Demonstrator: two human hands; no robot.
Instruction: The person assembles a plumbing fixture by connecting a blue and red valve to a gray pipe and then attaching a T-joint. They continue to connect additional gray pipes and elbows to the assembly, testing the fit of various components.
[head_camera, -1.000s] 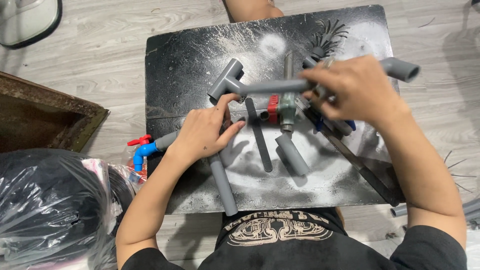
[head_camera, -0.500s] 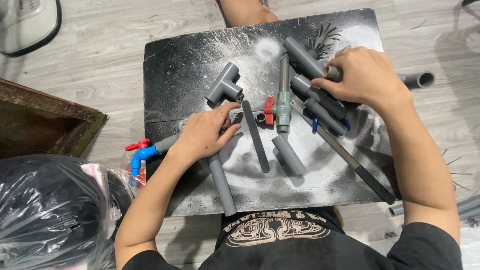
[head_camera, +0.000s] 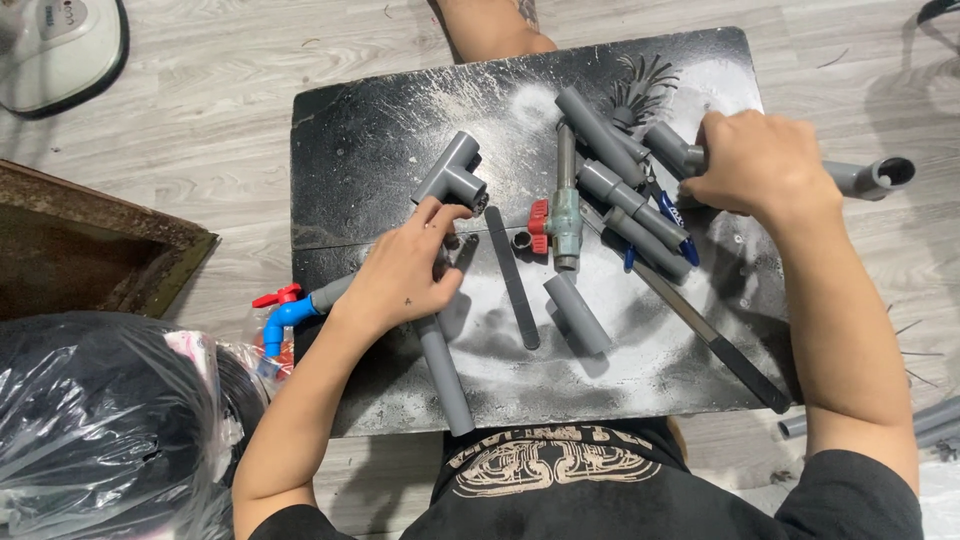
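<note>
- Head view, hands: the left hand (head_camera: 405, 275) is laid palm down on the dusty black worktop (head_camera: 340, 140), fingers curled, their tips touching the lower end of a grey tee fitting (head_camera: 452, 172); nothing is clearly gripped.
- The right hand (head_camera: 755, 160) is reached to the far right of the worktop and closed around a grey pipe (head_camera: 870, 178), whose open end juts past the worktop's edge over the floor (head_camera: 200, 120).
- Hidden parts: the middle of that pipe is covered by the right hand. A second grey pipe (head_camera: 445, 375) runs under the left hand, so its join with the blue tap (head_camera: 285, 315) at the left edge cannot be made out.
- A bundle of pipes (head_camera: 620, 190) lies just left of the right hand; how they are joined is hard to tell.
- Materials: the pipes are smooth matt grey plastic. A valve (head_camera: 562, 215) with a red handle lies mid-worktop, a flat dark strip (head_camera: 512, 280) beside it and a short pipe stub (head_camera: 577, 313) below.
- A long dark bar (head_camera: 715, 340) lies slantwise at the right.
- A crinkled clear plastic bag (head_camera: 100, 420) is cut off at lower left.
</note>
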